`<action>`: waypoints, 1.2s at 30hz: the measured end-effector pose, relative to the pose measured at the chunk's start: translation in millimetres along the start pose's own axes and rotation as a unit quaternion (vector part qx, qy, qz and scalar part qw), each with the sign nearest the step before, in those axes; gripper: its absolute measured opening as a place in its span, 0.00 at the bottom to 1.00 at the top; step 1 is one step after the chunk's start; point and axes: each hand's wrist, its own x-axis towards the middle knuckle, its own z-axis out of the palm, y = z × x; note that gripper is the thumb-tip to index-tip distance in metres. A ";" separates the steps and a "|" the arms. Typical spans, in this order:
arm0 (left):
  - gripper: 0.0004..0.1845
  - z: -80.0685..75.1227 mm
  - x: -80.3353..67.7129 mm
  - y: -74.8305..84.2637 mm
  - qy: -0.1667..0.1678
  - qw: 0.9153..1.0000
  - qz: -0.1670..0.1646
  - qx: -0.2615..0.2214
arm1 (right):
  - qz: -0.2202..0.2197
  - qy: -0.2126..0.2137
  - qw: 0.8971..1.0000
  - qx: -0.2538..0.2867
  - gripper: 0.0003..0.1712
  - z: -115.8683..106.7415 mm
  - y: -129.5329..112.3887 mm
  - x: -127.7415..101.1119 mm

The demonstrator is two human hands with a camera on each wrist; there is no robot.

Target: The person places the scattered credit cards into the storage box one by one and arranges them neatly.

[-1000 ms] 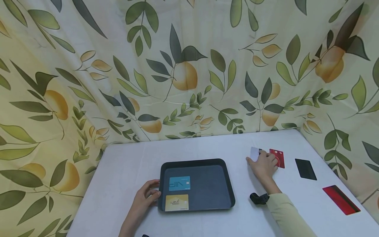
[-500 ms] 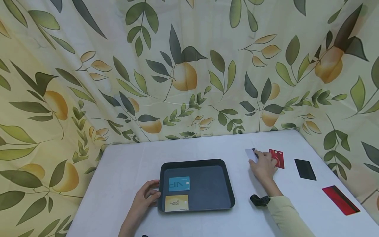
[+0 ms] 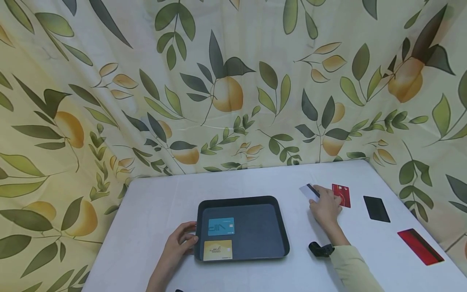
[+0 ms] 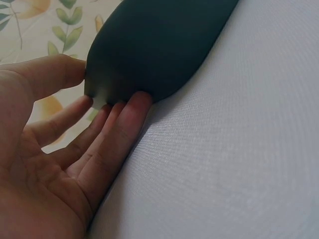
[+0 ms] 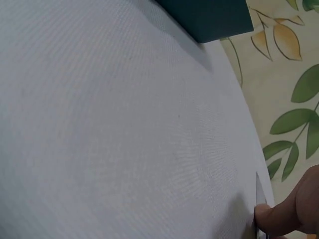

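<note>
My right hand (image 3: 326,207) holds a whitish plastic card (image 3: 308,191) with a black stripe, its lower right part covered by the fingers. In the right wrist view the thumb (image 5: 286,211) presses on the card's thin edge. A red chip card (image 3: 342,194) lies just beside that hand and is partly hidden by it. My left hand (image 3: 179,241) grips the left rim of a dark rectangular tray (image 3: 280,227), with fingertips against its outer wall in the left wrist view. Inside the tray a blue VIP card (image 3: 221,226) lies above a gold card (image 3: 217,250).
Farther right on the white tablecloth (image 3: 164,190) lie a black card (image 3: 377,209) and a red card with a dark stripe (image 3: 420,246). A leaf-and-fruit patterned curtain (image 3: 233,93) hangs behind the table. A small black device (image 3: 321,249) sits at the right wrist.
The whitish card has shifted left and turned, so more of its black stripe shows. My right hand has moved slightly right and down. The left hand and tray stay in place.
</note>
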 end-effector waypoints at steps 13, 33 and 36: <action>0.30 -0.1 0.0 -1.1 -0.002 1.000 -0.003 -0.004 | 0.001 -0.019 0.999 0.050 0.41 -6.4 0.4 7.1; 0.31 -0.5 -0.1 1.8 -0.002 1.000 -0.006 -0.006 | 0.019 -0.081 0.992 0.098 0.36 -24.6 4.9 3.4; 0.31 -0.5 -0.3 0.8 -0.002 1.000 -0.008 -0.005 | 0.025 -0.100 0.989 0.103 0.35 -29.7 5.5 2.9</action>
